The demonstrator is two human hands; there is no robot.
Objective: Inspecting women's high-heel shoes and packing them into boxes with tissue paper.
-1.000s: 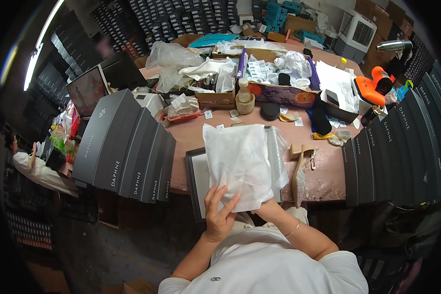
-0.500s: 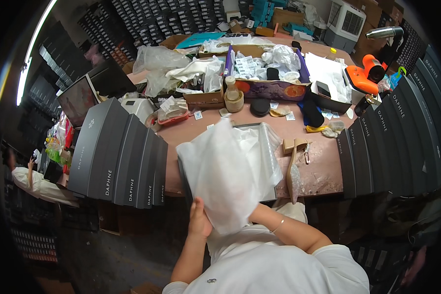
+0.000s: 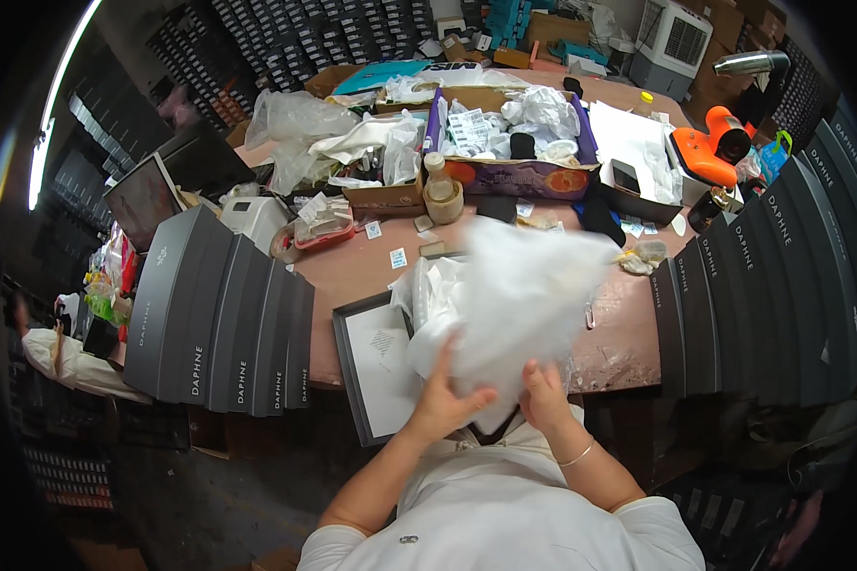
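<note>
A sheet of white tissue paper (image 3: 528,305), blurred by motion, stands up in front of me over the table. My left hand (image 3: 443,404) holds its near left side, thumb pointing right. At its lower right edge, my right hand (image 3: 546,400) grips it with fingers pointing up. Left of the sheet lies an open grey shoebox part (image 3: 350,376) with a pale inside. More crumpled white paper (image 3: 438,290) bulges next to it, partly covered by the sheet. The beige heeled sandal seen earlier on the right is hidden behind the raised paper.
Grey shoeboxes stand in rows at left (image 3: 176,314) and right (image 3: 790,276). Behind are a purple carton (image 3: 519,178) of paper and labels, a brown carton (image 3: 386,198), a bottle in a tape roll (image 3: 443,195), and an orange heat-gun-like tool (image 3: 709,152).
The tissue sheet has swung right, off the left part of the box and over the sandal. My left hand has moved right and up with it; my right hand now shows its fingers.
</note>
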